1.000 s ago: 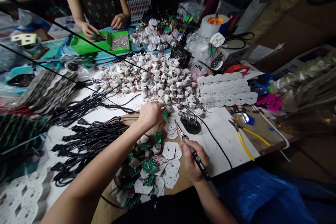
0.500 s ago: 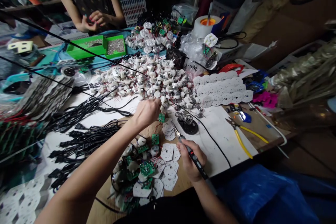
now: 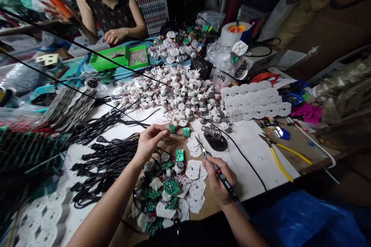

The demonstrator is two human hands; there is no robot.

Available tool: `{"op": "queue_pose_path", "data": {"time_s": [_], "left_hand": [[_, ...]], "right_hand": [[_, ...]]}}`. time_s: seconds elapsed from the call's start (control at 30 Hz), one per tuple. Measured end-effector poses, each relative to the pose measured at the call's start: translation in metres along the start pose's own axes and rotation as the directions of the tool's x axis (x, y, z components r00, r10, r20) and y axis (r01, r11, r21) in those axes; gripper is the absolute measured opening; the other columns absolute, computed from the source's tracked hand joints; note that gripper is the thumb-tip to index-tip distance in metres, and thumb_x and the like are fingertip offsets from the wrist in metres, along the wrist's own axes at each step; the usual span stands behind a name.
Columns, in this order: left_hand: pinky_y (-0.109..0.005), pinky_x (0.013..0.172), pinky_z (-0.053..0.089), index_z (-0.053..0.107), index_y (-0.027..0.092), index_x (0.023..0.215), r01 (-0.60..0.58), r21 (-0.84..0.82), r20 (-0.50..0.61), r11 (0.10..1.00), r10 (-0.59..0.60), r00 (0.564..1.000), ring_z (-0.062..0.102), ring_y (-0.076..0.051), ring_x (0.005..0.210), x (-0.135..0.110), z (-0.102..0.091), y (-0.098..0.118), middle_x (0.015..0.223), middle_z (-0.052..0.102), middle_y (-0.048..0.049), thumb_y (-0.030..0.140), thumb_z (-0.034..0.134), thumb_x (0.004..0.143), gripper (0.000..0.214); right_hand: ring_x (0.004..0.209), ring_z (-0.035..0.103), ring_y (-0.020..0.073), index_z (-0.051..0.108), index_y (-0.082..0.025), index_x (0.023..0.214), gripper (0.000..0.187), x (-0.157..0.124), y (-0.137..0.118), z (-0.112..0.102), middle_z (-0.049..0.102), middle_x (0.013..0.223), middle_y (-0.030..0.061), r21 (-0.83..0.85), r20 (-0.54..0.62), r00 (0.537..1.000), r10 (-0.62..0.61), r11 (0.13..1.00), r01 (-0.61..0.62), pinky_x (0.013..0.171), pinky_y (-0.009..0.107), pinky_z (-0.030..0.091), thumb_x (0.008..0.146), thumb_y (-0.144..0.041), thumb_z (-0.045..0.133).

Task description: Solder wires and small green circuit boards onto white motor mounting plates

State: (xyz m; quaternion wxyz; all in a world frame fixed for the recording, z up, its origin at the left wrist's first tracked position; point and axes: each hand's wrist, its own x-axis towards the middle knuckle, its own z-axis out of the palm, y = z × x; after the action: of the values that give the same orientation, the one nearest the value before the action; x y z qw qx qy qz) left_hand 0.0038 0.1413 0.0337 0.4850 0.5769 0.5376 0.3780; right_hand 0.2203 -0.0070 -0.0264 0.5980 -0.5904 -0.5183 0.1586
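Observation:
My left hand [image 3: 149,141] pinches a small green circuit board [image 3: 172,127] with thin wires, just in front of the big pile of white round motors [image 3: 176,92]. My right hand [image 3: 219,179] is wrapped round a black soldering iron [image 3: 216,170], whose tip points up-left toward white round plates [image 3: 193,170] on the table. A second green board [image 3: 186,132] lies just right of the held one. A heap of green boards with white parts [image 3: 162,191] sits below my left hand.
A coiled iron stand [image 3: 213,136] stands right of the tip. Yellow-handled pliers [image 3: 279,154] lie at right. Black power cords [image 3: 107,150] are bundled at left. Sheets of white plates [image 3: 255,100] lie at right. Another person [image 3: 116,19] sits opposite behind green trays [image 3: 121,57].
My left hand has drawn back from the motor pile toward me, bringing a small green board on wires. The view shifted slightly. The other person's hand went down to the table.

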Motion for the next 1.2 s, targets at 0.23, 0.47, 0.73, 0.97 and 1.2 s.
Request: {"op": "queue_pose_path", "data": {"time_s": [0.23, 0.47, 0.73, 0.97, 1.2], "left_hand": [[-0.037, 0.097, 0.054, 0.048, 0.022, 0.14, -0.054, -0.008, 0.169, 0.998, 0.055, 0.984, 0.069, -0.023, 0.112, 0.004, -0.009, 0.003, 0.124, 0.072, -0.0136, 0.048, 0.066, 0.09, 0.059], [-0.044, 0.099, 0.05, 0.063, 0.025, 0.132, -0.286, 0.586, 0.301, 0.759, 0.124, 0.946, 0.061, -0.028, 0.113, -0.008, -0.024, 0.008, 0.119, 0.067, -0.0098, 0.033, 0.074, 0.081, 0.053], [-0.028, 0.074, 0.048, 0.075, 0.019, 0.088, -0.406, 0.701, 0.366, 0.586, 0.193, 0.91, 0.06, -0.019, 0.085, -0.008, 0.003, 0.007, 0.095, 0.062, -0.0072, 0.014, 0.062, 0.088, 0.013], [-0.024, 0.068, 0.045, 0.077, 0.018, 0.091, -0.286, 0.546, 0.369, 0.787, 0.08, 0.926, 0.063, -0.014, 0.072, 0.003, 0.017, 0.02, 0.081, 0.071, -0.0026, 0.019, 0.067, 0.088, 0.01], [-0.022, 0.068, 0.046, 0.076, 0.018, 0.094, -0.161, 0.545, 0.387, 0.823, -0.077, 0.919, 0.069, -0.015, 0.075, 0.007, 0.033, 0.013, 0.085, 0.077, -0.0022, 0.02, 0.07, 0.086, 0.01]], "right_hand": [[0.071, 0.079, 0.0189, 0.071, -0.019, 0.108, 0.014, -0.002, 0.003, 0.001, 0.079, 0.085, 0.0057, -0.022, -0.009, 1.0, 0.004, 1.0, -0.004, 0.062, 0.026, 0.067, 0.096, -0.02, 0.063], [0.069, 0.078, 0.0184, 0.071, -0.02, 0.107, 0.014, -0.001, 0.001, 0.0, 0.079, 0.085, 0.0049, -0.023, -0.011, 1.0, 0.016, 1.0, -0.016, 0.062, 0.026, 0.066, 0.096, -0.022, 0.063], [0.067, 0.078, 0.0183, 0.072, -0.018, 0.105, 0.013, -0.003, 0.003, -0.001, 0.079, 0.086, 0.0058, -0.015, -0.018, 1.0, 0.024, 1.0, -0.024, 0.061, 0.026, 0.066, 0.096, -0.025, 0.064], [0.067, 0.078, 0.0188, 0.071, -0.02, 0.109, 0.015, -0.003, 0.001, -0.003, 0.079, 0.087, 0.0048, -0.009, -0.01, 1.0, 0.019, 1.0, -0.019, 0.062, 0.028, 0.066, 0.095, -0.022, 0.065], [0.068, 0.078, 0.0185, 0.072, -0.019, 0.107, 0.014, -0.001, 0.001, -0.001, 0.079, 0.085, 0.0043, -0.019, 0.005, 1.0, 0.013, 1.0, -0.013, 0.062, 0.026, 0.065, 0.096, -0.022, 0.064]]}}
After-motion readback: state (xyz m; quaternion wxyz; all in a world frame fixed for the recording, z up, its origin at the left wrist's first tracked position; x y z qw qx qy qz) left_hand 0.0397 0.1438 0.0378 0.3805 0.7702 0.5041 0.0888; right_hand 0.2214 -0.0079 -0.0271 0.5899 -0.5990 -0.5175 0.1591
